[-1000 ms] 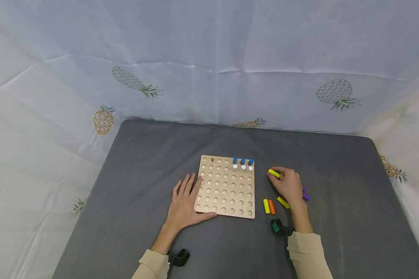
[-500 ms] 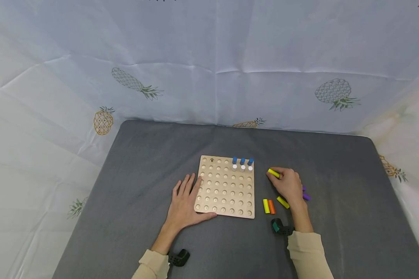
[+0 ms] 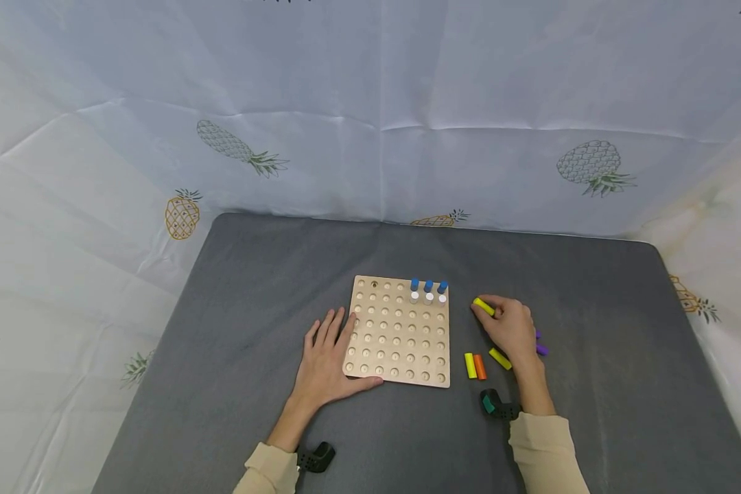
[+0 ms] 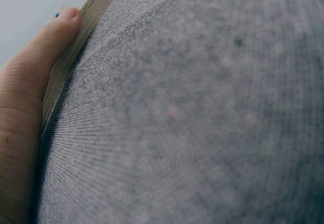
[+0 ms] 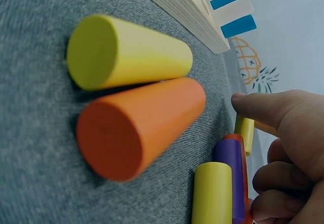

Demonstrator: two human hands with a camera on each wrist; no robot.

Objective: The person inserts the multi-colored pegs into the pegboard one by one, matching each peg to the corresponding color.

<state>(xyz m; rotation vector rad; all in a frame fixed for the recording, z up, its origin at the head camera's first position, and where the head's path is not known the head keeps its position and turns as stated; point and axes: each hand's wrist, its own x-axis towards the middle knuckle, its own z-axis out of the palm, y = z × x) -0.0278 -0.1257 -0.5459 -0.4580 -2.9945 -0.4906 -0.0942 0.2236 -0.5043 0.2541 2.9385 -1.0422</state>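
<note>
Nearby, orange peg (image 3: 479, 367); right hand (image 3: 511, 327) partly hides purple pegs (image 3: 541, 350), fingers (image 5: 273, 106) pinching yellow peg (image 3: 484, 306); left fingers (image 3: 347, 331) spread against board (image 3: 397, 332).

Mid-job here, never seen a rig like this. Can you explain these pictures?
No machine here: it's a person's bare left hand and right hand. The head picture comes from a camera worn on the head, looking down at a grey table. The other two come from a left wrist camera and a right wrist camera. The left hand rests against a holed wooden board, where three blue pegs and three white pegs stand upright. The right hand holds a yellow peg. In the head view, an orange peg and two more yellow pegs lie right of the board, with purple pegs partly hidden by that hand.
</note>
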